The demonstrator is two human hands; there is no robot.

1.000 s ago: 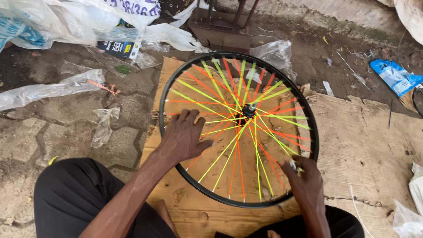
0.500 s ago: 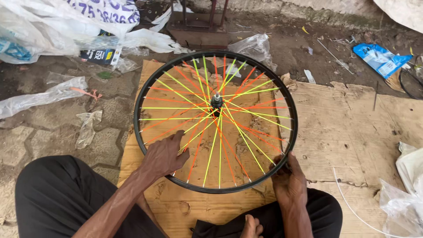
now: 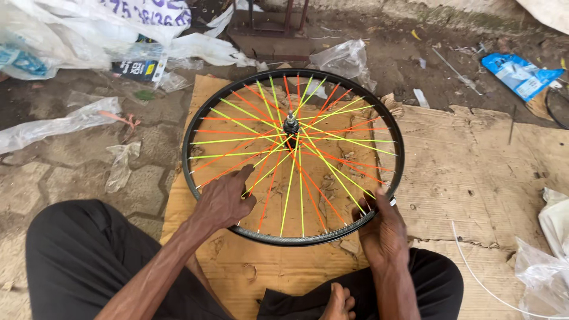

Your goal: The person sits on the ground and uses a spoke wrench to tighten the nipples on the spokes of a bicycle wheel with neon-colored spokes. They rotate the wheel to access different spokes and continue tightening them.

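1. Here we are working on a wheel (image 3: 293,157) lying flat on cardboard (image 3: 474,172), with its hub (image 3: 291,125) pointing up at us.
2. Our left hand (image 3: 224,201) is resting on the spokes (image 3: 332,169) at about 8 o'clock of the rim, fingers spread loosely and pressing down, gripping nothing.
3. Our right hand (image 3: 381,228) is closing around the rim (image 3: 195,124) at about 4 o'clock, with the fingertips curling over its edge near a small pale piece we cannot make out.
4. To do this well, we are judging that the left palm should be holding the wheel steady while the right works at the rim, so nothing is twisting a spoke.
5. Pressure is best kept on several spokes at once, not one.
6. Room is lying open across the cardboard toward 3 o'clock, up to a white cord (image 3: 474,272) and plastic bags (image 3: 545,266) at 4 o'clock.
7. At 12 o'clock a metal stand (image 3: 269,26) and a clear bag (image 3: 344,59) are sitting just beyond the rim, so turning there is tight.
8. Toward 9 o'clock the cardboard is ending close to the rim, with paving (image 3: 71,172) and loose plastic (image 3: 118,166) past it.
9. Our knees (image 3: 71,255) are hemming in 6 o'clock.
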